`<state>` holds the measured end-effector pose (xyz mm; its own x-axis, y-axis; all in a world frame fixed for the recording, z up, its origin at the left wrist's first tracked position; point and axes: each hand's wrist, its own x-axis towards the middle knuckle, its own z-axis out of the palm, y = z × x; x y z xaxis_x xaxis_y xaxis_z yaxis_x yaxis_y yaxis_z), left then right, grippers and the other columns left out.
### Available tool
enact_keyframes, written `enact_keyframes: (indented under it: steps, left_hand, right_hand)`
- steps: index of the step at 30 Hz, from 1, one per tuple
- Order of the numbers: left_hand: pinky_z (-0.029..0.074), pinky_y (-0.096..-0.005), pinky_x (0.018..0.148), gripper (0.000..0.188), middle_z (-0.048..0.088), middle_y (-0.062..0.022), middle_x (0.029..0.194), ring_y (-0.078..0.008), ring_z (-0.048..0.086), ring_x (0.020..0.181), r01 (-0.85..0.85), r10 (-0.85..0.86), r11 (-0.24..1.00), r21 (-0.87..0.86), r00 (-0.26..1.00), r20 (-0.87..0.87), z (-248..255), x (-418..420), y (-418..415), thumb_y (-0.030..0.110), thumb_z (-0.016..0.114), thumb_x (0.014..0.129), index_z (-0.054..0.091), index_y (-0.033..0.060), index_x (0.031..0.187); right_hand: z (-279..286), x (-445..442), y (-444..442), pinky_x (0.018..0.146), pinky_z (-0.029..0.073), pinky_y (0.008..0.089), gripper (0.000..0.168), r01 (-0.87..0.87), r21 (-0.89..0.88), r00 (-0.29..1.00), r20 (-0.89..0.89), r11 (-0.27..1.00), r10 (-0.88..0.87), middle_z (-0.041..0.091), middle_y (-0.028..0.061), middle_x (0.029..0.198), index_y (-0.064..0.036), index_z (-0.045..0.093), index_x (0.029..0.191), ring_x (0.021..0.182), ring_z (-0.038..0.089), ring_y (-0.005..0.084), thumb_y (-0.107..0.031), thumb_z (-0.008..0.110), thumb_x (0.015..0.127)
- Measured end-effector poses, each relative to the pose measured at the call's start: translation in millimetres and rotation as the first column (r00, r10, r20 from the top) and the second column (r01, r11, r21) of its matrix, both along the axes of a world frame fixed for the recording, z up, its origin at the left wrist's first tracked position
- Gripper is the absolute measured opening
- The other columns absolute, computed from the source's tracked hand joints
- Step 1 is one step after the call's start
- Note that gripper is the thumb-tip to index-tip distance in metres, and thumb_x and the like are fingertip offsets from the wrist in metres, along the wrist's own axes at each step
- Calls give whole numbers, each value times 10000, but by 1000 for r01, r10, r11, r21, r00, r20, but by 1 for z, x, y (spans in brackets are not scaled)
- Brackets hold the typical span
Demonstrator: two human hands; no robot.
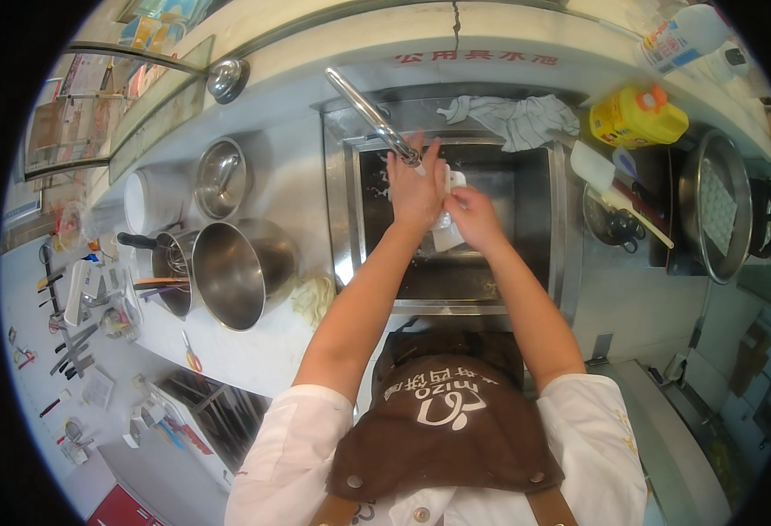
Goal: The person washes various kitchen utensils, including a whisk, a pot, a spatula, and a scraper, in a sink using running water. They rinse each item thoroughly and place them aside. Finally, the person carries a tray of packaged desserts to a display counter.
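Under the curved metal faucet (375, 118), my left hand (417, 187) is spread with its back up and its fingers apart, over the steel sink (523, 250). Water appears to splash beside its fingers. My right hand (474, 217) is bent against the edge of my left hand, its fingertips pinching a small white flat piece (450, 238). Part of that piece shows above and below my right fingers; the rest is hidden by both hands. Whether it is plastic or something else cannot be made out. My left palm is out of sight.
Left of the sink stand a deep steel pot (231, 276), a pot of utensils (173, 269), a steel bowl (222, 177) and scissors (191, 352). A striped cloth (517, 118) lies on the back rim. To the right are a yellow jug (635, 118), spatulas (592, 167) and a large basin (743, 217).
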<state>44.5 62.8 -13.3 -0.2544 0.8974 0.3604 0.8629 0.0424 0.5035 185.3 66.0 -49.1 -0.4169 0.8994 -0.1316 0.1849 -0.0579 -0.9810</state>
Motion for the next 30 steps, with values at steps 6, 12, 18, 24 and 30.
enact_keyframes:
  steps: [6,12,18,24,30]
  left_hand:
    - [237,-531,1142,569,369,-208,1512,-406,345,1390,334,-358,921,-203,929,-97,7,-7,-22,241,525,934,407,-10,1431]
    - [233,-516,1161,720,303,-241,1537,-395,300,1425,403,-434,870,-283,899,-53,25,0,-45,235,619,856,335,-44,1455]
    - [285,-494,1146,747,343,-220,1516,-382,358,1386,534,-574,763,-364,819,-4,19,18,-88,162,677,802,349,-32,1445]
    - [320,-493,1121,681,414,-201,1468,-368,410,1343,500,-509,834,-234,860,24,16,-6,-81,127,655,794,408,16,1418]
    - [267,-509,1141,679,358,-195,1514,-384,366,1376,285,-342,922,-264,917,-206,12,-16,-42,215,642,861,374,52,1463]
  right_hand:
    - [-12,-4,0,791,469,285,240,53,-416,957,-238,908,-165,673,68,973,39,693,993,888,609,148,-172,591,938]
    - [2,-11,18,775,477,265,250,23,-561,927,-299,828,-228,693,48,938,20,702,991,845,612,116,-202,599,943]
    - [-4,-20,46,699,451,272,275,39,-496,947,-259,868,-190,670,13,837,27,707,926,753,567,97,-240,643,924]
    - [-28,-32,64,668,437,280,287,-35,-343,987,-161,939,-21,655,10,801,18,709,924,732,538,88,-258,631,935]
    - [-31,-20,44,686,453,274,335,31,-457,972,-195,889,-134,656,13,862,9,687,994,768,553,91,-316,611,962]
